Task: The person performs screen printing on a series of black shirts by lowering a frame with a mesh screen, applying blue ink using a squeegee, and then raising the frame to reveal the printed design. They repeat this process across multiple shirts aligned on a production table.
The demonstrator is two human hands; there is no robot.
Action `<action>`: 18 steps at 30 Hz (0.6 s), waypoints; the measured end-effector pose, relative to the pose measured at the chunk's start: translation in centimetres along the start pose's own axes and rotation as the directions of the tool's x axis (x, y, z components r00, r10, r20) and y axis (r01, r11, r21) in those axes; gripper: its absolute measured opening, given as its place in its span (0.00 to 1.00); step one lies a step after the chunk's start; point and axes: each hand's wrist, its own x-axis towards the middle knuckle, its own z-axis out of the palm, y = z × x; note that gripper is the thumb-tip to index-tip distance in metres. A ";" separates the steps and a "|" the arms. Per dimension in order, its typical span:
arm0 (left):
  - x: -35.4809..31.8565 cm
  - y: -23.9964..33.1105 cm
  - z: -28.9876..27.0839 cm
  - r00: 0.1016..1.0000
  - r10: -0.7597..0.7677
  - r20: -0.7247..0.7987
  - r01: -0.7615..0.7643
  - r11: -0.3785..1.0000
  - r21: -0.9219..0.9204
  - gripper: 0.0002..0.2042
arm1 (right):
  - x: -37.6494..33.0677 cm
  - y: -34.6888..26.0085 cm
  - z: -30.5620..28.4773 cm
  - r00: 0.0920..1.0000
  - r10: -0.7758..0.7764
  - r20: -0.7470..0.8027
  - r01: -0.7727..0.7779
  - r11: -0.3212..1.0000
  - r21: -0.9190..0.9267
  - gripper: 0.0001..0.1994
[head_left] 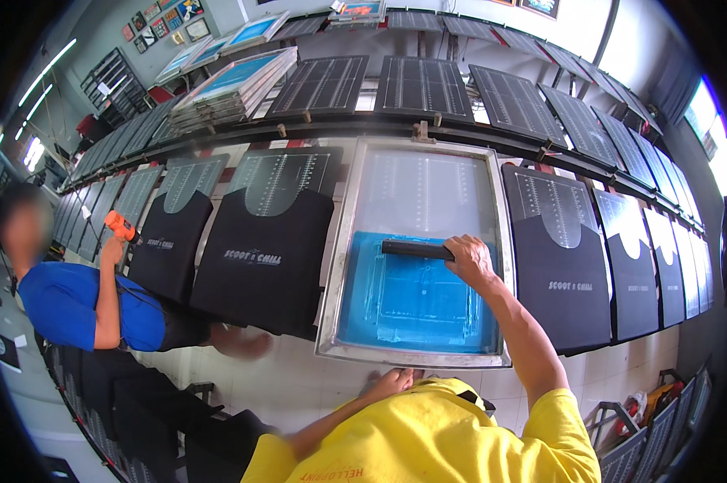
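A metal-framed printing screen (341,241) with a blue mesh panel (412,302) lies flat on the long print table in front of me. My right hand (468,259) grips the right end of a black squeegee (416,249) that rests across the upper edge of the blue area. My left hand (391,378) presses on the near edge of the frame, partly hidden behind my yellow shirt. Black garments with white chest prints sit on pallets left (265,262) and right (561,274) of the screen.
A person in a blue shirt (77,306) stands at the left holding an orange heat tool (120,225) over another black garment (170,245). Rows of dark pallets (424,84) and stacked blue screens (234,84) fill the far table.
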 end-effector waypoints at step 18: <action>-0.2 0.3 -0.9 0.990 -0.139 0.036 0.137 0.990 0.041 0.29 | -12.8 -9.2 -3.9 0.982 -0.024 0.186 0.017 0.999 0.039 0.24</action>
